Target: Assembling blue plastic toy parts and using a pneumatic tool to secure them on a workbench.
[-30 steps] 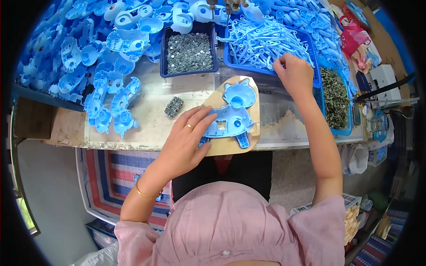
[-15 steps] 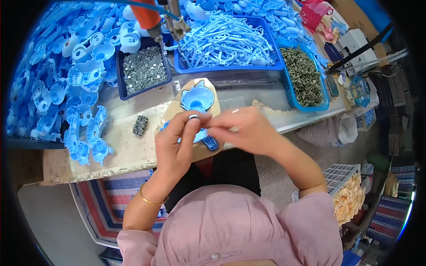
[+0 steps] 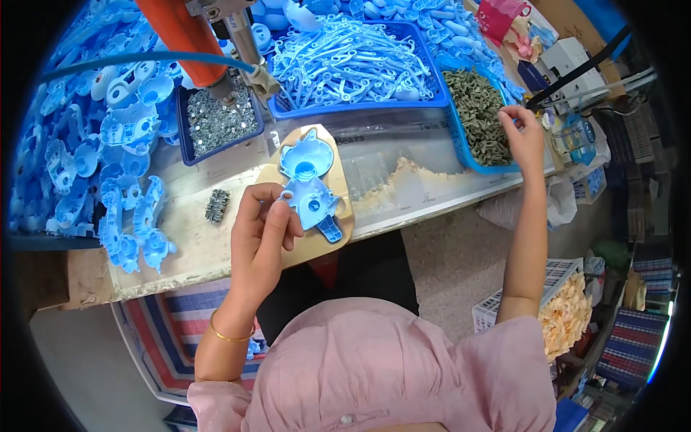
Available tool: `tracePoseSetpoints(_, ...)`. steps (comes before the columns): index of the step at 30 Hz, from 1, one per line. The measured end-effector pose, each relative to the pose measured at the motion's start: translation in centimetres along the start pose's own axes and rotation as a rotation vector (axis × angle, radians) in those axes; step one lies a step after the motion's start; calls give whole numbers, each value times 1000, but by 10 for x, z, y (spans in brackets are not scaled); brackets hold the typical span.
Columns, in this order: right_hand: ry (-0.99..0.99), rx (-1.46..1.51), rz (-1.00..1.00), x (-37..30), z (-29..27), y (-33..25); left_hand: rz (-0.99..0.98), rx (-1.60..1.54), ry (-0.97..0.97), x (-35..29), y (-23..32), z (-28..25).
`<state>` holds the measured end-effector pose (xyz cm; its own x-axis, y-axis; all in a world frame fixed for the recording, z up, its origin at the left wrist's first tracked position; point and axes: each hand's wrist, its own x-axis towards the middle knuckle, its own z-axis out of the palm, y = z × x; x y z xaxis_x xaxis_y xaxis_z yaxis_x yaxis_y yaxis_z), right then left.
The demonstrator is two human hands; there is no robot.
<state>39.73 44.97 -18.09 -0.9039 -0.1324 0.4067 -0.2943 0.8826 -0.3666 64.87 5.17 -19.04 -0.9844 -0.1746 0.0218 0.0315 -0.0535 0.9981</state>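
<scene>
My left hand [image 3: 260,234] pinches a small light-blue piece with a ring-shaped end [image 3: 288,195] between thumb and forefinger, its other fingers curled. Beside it, a hollow blue plastic toy shell [image 3: 308,160] rests open side up on a tan shaped holding block [image 3: 339,189]. A lower blue shell part with a short leg [image 3: 330,229] lies on the same block. My right hand [image 3: 524,137] is over the right rim of a light-blue basket [image 3: 461,147] of small dark grey-green parts [image 3: 484,115]. Its thumb and fingertips are drawn together; whether a part is between them is hidden.
An orange power screwdriver [image 3: 180,36] hangs at upper left over a dark bin [image 3: 188,147] of small metal pieces. A blue basket [image 3: 345,108] holds many light-blue links. Blue shells [image 3: 72,155] pile at left. A grey ribbed cluster [image 3: 217,206] lies on the table.
My right hand has left my left hand and moved right to the basket of grey-green parts. The left hand has shifted slightly left and down, uncovering the shells. The screwdriver appears lower and larger.
</scene>
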Motion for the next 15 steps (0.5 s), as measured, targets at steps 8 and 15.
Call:
tracePoseSetpoints(8, -232, 932, 204, -2, -10, -77, -35, -46, -37, -4, 2, 3)
tracePoseSetpoints(15, -805, 1065, -21, -46, 32, -180, -32, 21, -117, -4, 6, 3)
